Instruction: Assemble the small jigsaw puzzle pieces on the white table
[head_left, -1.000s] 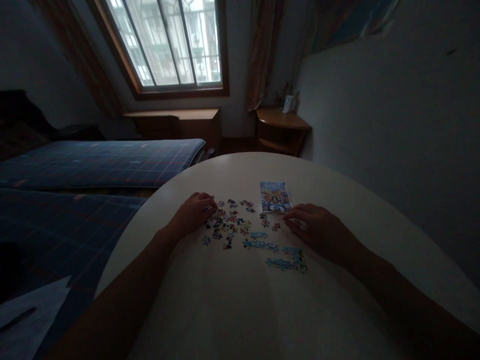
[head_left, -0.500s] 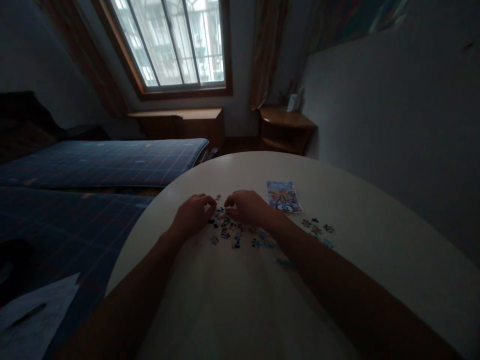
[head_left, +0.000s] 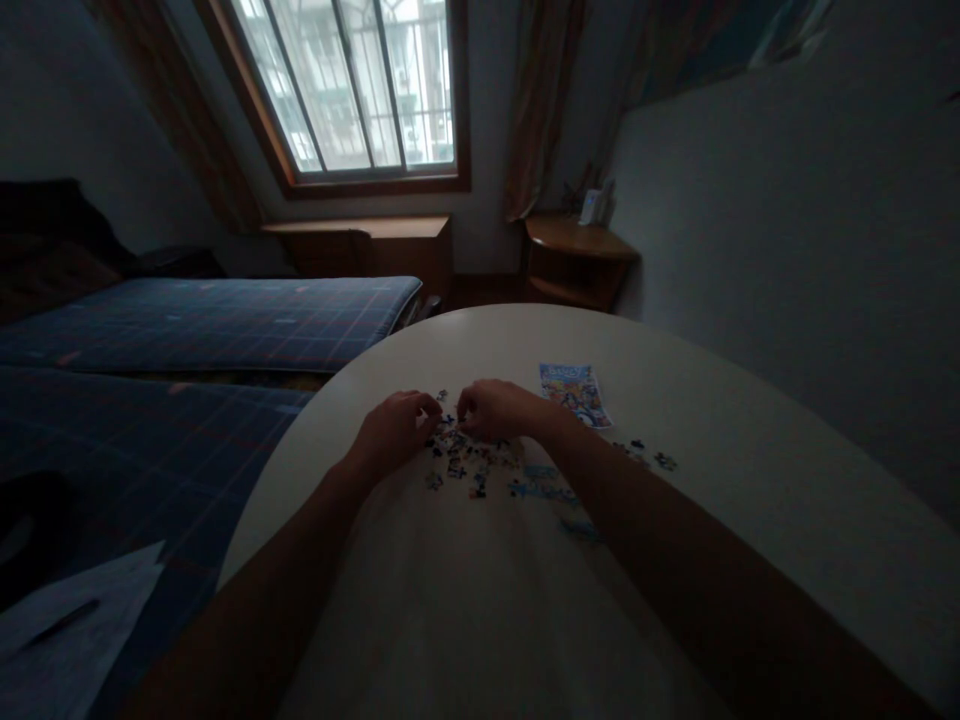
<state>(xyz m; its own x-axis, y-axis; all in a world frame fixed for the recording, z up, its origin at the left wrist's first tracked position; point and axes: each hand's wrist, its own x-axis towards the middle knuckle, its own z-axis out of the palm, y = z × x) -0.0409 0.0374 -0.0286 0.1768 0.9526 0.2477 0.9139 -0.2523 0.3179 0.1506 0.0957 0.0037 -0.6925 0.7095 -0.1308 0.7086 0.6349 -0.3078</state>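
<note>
A loose heap of jigsaw puzzle pieces [head_left: 455, 467] lies on the pale round table [head_left: 480, 600]. At the heap's left edge is my left hand [head_left: 396, 428], its thumb and fingers curled toward each other. My right hand [head_left: 499, 410] reaches in from the other side, fingertips bent down among the pieces. Whatever either hand pinches is too small and dark to make out. Some joined bluish pieces [head_left: 541, 490] lie below my right wrist. Behind that wrist rests a colourful picture sheet [head_left: 574, 390], its lower part partly covered.
A few separate pieces [head_left: 664, 460] lie right of my right forearm. Beds with blue plaid covers [head_left: 225, 320] stand along the table's left side. Papers with a pen [head_left: 67, 620] lie at lower left. A wooden corner cabinet [head_left: 577, 240] and a wall are beyond the table.
The whole view has shifted slightly. My right forearm now covers more of the loose pieces on the right. Both hands stay at the heap, with small finger movements.
</note>
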